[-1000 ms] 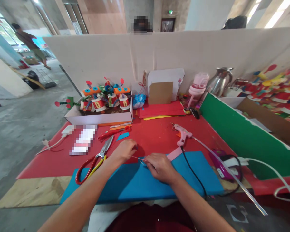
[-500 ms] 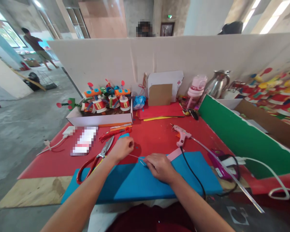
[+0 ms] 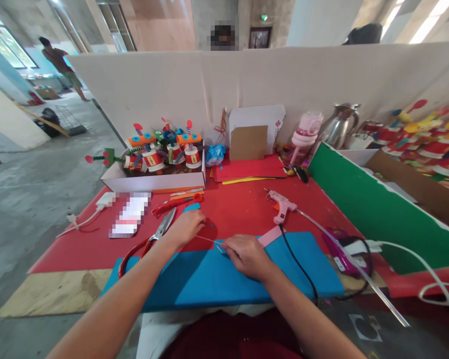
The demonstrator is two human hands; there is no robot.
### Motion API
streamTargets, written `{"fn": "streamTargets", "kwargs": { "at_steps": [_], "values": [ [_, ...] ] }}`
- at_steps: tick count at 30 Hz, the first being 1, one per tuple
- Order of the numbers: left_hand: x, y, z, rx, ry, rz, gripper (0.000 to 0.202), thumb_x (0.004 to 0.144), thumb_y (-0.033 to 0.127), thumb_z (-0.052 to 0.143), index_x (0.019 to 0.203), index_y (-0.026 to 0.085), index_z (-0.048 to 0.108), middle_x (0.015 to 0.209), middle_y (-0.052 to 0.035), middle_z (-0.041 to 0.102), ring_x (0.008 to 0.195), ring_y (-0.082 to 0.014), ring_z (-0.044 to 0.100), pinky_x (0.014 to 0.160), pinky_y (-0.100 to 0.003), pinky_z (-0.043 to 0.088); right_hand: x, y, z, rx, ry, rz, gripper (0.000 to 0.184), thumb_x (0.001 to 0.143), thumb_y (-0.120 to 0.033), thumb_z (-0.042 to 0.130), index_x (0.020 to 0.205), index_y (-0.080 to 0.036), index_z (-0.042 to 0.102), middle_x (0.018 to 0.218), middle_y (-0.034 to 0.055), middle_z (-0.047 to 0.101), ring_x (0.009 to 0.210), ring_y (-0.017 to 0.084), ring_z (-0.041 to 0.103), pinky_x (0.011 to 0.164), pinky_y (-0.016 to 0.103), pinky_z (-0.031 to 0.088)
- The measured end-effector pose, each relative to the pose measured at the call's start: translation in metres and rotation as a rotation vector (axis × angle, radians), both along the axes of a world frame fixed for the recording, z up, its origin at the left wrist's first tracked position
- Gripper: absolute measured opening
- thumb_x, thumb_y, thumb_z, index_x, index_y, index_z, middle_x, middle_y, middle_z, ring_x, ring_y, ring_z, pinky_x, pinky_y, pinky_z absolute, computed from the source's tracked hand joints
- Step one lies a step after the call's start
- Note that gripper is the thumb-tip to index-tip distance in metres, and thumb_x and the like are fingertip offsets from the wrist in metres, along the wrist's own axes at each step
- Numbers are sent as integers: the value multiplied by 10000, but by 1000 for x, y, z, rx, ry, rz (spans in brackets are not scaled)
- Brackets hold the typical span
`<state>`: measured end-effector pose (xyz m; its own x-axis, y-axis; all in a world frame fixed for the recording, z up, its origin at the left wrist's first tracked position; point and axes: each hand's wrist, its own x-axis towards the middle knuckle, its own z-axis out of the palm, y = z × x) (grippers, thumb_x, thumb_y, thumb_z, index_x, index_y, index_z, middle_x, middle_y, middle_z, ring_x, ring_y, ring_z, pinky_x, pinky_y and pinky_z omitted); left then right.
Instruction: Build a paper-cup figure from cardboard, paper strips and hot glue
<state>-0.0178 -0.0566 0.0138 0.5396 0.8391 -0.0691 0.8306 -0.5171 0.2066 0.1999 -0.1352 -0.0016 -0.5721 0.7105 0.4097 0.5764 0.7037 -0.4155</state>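
A thin pale strand (image 3: 210, 240) stretches across the gap between my hands, over the front of the red table covering. My left hand (image 3: 187, 228) has its fingers curled together at the strand's left end; the exact fingertip contact is partly hidden. At the other end, my right hand (image 3: 248, 255) is closed on the strand and rests above the blue board (image 3: 194, 286). A short, thin whitish piece (image 3: 220, 249) sticks out beside the right fingertips. Red-handled scissors (image 3: 160, 233) lie open next to my left forearm, which covers part of their handles.
A pink glue gun (image 3: 282, 205) with a long clear stick lies right, its black cable crossing the board. A pink strip (image 3: 271, 236) is nearby. Paper-cup figures (image 3: 153, 158) fill a white box (image 3: 153, 183). A green-sided box (image 3: 362, 214) borders the right; a phone (image 3: 130, 214) lies left.
My left hand has shifted slightly left and its fingers now point more downward. My right hand has hardly moved. The view has tilted a little.
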Motion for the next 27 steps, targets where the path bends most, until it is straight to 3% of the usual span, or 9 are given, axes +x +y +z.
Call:
{"fn": "streamTargets", "kwargs": {
  "at_steps": [5, 9, 16, 20, 24, 27],
  "values": [
    [7, 1, -2, 54, -9, 26, 207, 813, 107, 448, 748, 165, 635, 831, -84, 663, 795, -201, 609, 736, -309, 458, 0, 0, 0, 22, 4, -1, 382, 1007, -286, 320, 795, -168, 614, 707, 52, 672, 657, 152, 573, 618, 270, 369],
    [12, 2, -4, 34, -74, -40, 215, 843, 131, 451, 755, 176, 642, 831, -70, 674, 788, -181, 604, 744, -293, 449, 1, 0, 0, 14, 11, 2, 361, 1002, -275, 338, 797, -166, 615, 711, 54, 676, 665, 154, 581, 622, 270, 371],
    [26, -5, 7, 35, 133, -89, 238, 824, 88, 416, 758, 149, 636, 828, -116, 672, 800, -217, 620, 703, -306, 453, 1, 1, -2, -19, 19, 9, 310, 994, -255, 365, 853, -168, 627, 756, 60, 694, 699, 157, 604, 652, 263, 394],
    [27, -5, 10, 69, 88, -62, 213, 801, 74, 411, 761, 155, 604, 843, -108, 668, 795, -204, 618, 698, -293, 448, 2, 0, -2, -6, 1, -7, 321, 992, -257, 363, 821, -166, 620, 735, 61, 685, 682, 162, 598, 636, 268, 391],
    [-1, -19, 27, 49, -80, 100, 133, 742, 117, 457, 707, 194, 559, 756, -35, 641, 695, -161, 584, 631, -255, 417, 2, -1, 0, -17, 14, -6, 328, 990, -260, 365, 809, -168, 623, 731, 58, 684, 676, 163, 595, 629, 269, 398],
    [-70, -64, 35, -19, -120, 200, 99, 751, 225, 485, 669, 217, 540, 667, 20, 606, 608, -139, 544, 584, -240, 392, 1, -1, 1, -48, 43, 16, 305, 980, -241, 378, 839, -167, 639, 759, 59, 696, 694, 165, 601, 650, 274, 423]
  ]
}}
